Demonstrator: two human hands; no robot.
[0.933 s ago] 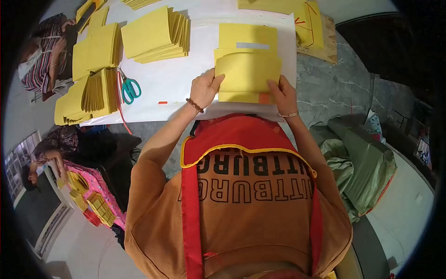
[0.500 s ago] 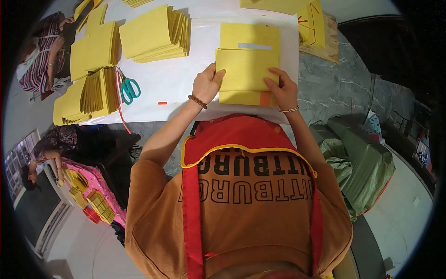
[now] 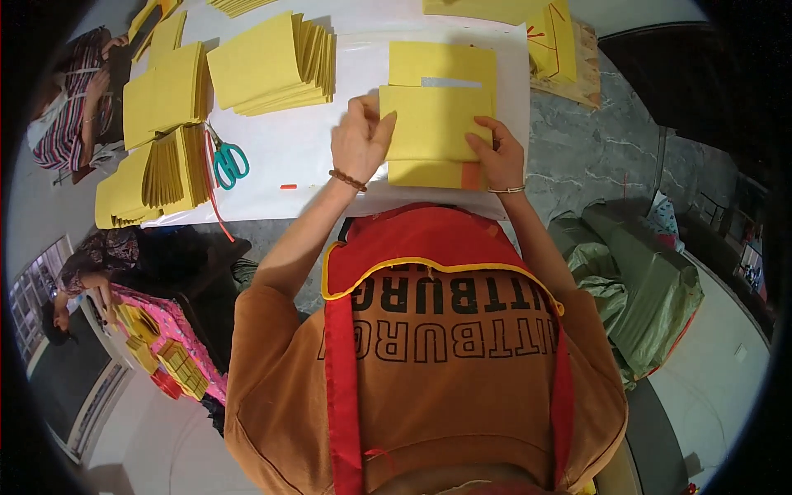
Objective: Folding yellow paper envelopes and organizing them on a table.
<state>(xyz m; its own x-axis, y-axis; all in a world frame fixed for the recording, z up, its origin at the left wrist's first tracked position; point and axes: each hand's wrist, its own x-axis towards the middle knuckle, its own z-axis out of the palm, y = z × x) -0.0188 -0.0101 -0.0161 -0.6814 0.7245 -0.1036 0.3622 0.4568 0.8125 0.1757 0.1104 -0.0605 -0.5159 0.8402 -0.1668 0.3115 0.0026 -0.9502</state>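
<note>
In front of me on the white-covered table lies a yellow folded sheet, its folded panel over a larger yellow back with a pale grey strip along the panel's upper edge. An orange patch shows at its lower right. My left hand is at the panel's left edge, thumb on the front, other fingers bent and partly hidden. My right hand grips the right edge, thumb on top and fingers curled round the side. Whether the sheet is paper or felt, I cannot tell.
Several stacks of yellow folded sheets stand at the table's left and back. Teal-handled scissors lie by the left stacks, near a red cord. A small red piece lies closer. Two people work at the left.
My left hand has shifted slightly left, its fingers bending more beside the panel's edge. My right hand and the yellow folded sheet stay almost in place.
</note>
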